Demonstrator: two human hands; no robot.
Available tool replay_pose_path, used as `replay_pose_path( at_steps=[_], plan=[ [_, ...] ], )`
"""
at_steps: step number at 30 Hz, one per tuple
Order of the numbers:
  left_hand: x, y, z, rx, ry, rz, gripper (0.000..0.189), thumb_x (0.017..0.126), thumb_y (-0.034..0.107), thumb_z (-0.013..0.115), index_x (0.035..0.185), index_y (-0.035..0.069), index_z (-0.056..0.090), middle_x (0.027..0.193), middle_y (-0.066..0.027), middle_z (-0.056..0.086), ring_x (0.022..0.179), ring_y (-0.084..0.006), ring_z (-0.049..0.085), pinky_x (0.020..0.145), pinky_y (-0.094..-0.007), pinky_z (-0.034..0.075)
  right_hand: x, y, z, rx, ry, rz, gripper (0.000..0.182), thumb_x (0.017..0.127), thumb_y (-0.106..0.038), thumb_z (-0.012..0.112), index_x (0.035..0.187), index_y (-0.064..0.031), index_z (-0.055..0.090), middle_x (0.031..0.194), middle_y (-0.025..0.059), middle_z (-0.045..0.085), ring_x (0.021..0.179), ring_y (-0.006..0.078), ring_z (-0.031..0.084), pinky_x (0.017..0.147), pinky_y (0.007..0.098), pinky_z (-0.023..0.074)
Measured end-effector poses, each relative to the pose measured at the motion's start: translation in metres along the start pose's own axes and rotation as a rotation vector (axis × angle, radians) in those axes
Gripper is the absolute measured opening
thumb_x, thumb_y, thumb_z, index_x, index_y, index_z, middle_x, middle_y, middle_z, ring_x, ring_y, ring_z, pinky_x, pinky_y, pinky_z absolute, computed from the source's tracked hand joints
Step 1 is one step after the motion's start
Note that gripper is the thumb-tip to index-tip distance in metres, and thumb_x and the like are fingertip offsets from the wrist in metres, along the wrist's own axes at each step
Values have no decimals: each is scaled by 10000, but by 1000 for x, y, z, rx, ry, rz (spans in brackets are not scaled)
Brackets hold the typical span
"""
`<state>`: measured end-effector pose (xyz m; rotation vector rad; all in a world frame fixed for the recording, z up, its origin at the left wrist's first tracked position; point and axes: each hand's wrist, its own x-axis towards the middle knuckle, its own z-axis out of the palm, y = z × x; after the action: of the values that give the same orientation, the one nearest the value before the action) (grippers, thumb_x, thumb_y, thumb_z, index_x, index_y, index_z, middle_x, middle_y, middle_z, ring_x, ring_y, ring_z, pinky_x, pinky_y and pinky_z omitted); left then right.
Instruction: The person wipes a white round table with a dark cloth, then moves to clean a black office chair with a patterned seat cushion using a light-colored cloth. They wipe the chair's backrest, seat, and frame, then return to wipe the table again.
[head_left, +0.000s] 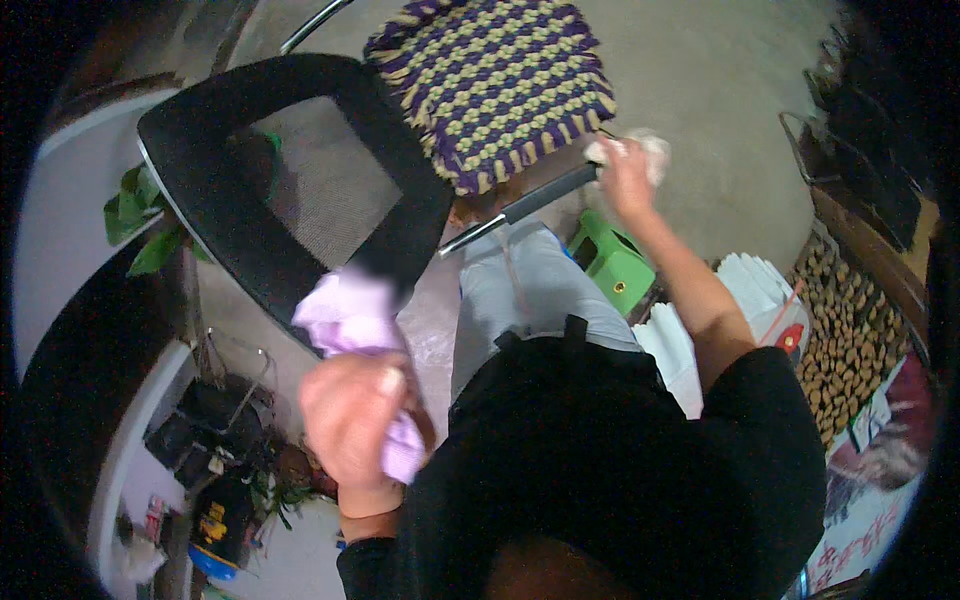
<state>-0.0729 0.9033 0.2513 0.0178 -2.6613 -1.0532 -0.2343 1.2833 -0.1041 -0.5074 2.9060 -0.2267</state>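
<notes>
My left hand (349, 424) is a fist around a crumpled lilac cloth (349, 311), which sticks out at both ends of the grip. The cloth's far end overlaps the lower corner of a black chair backrest (195, 172) with a mesh panel; whether it touches cannot be told. My right hand (628, 176) holds a white cloth (652, 154) at the far end of the chair's armrest (551, 193), a black pad on a chrome tube. Beyond the armrest lies a fringed purple and cream woven seat cushion (499, 82).
A green plastic stool (615, 262) stands beside my leg. White scalloped-edged material (757, 289) and a pebble-patterned surface (847, 337) lie at the right. Leafy plants (135, 206) are at the left, with a dark cap-like object (217, 525) below.
</notes>
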Motion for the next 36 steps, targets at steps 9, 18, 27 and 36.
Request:
replay_pose_path(
  at_steps=[9, 18, 27, 36],
  plan=[
    [44, 33, 71, -336, 170, 361, 428, 891, 243, 680, 1243, 52, 530, 916, -131, 641, 776, -293, 641, 691, -431, 529, 1, -51, -13, 38, -1, 201, 505, 835, -55, 555, 1315, -203, 612, 1254, 173, 523, 1110, 369, 492, 974, 417, 470],
    [111, 101, 261, -276, -120, 314, 405, 888, 217, 674, 1225, 41, 534, 923, -134, 636, 788, -297, 634, 701, -426, 524, -11, -11, -19, 173, -98, -94, 486, 896, -135, 527, 1372, -227, 560, 1399, 172, 485, 1182, 357, 502, 1014, 449, 461],
    [143, 139, 309, -168, -92, 232, 383, 885, 191, 668, 1207, 30, 538, 930, -137, 631, 800, -302, 626, 712, -421, 519, -20, 36, -45, 486, -186, -270, 542, 857, -152, 610, 1385, -246, 536, 1312, 140, 492, 1091, 379, 527, 917, 435, 521],
    [107, 158, 222, -188, 182, 180, 360, 881, 164, 663, 1189, 20, 542, 938, -140, 626, 812, -306, 619, 722, -417, 514, 24, 9, -54, 409, -218, -552, 247, 836, -139, 597, 1069, -173, 673, 1224, 96, 552, 1111, 314, 546, 916, 393, 496]
  ],
)
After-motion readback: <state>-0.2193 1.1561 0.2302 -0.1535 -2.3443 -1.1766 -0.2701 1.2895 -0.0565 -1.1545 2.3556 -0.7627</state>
